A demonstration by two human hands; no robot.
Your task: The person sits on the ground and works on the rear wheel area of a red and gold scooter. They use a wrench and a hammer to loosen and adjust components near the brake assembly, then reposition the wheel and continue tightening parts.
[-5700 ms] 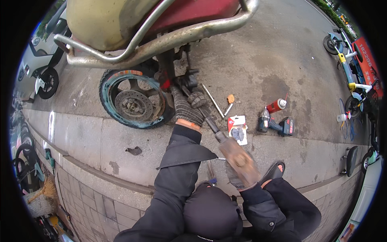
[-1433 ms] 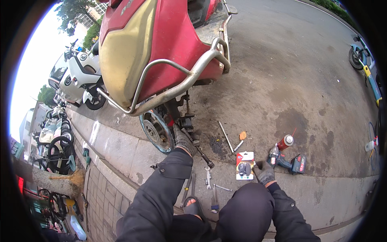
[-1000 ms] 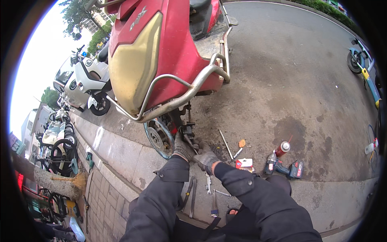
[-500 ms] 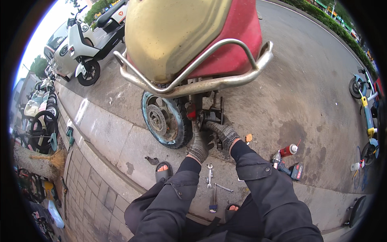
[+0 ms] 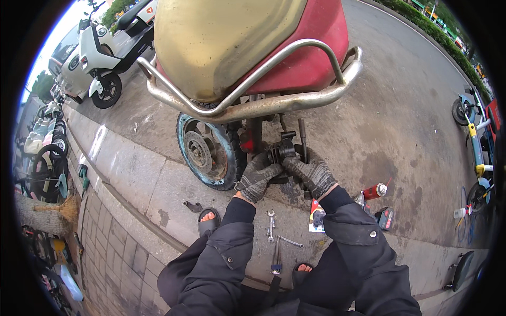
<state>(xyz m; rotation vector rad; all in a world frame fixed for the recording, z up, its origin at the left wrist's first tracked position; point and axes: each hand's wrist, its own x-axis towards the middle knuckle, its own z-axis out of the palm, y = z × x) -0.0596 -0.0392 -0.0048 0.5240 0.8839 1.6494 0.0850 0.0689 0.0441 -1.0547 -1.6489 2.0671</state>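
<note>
Both my hands wear grey knitted gloves and meet below the chrome guard bar of a gold-and-red scooter. Between them is a black metal part, apparently a brake caliper. My left hand closes on its left side. My right hand grips it from the right, close to an upright dark rod. Gloves hide much of the part, and whether it is still fixed to the scooter cannot be told. Left of my hands a wheel with blue-marked rim and brake disc leans at a tilt.
Spanners and a hex key set lie between my feet. Right of my forearm are a red spray can, a power tool's battery and a printed card. A white scooter stands far left.
My hands have come closer together around the black part, the right one shifting right. The view has moved slightly, and the printed card beside my right forearm now shows more fully.
</note>
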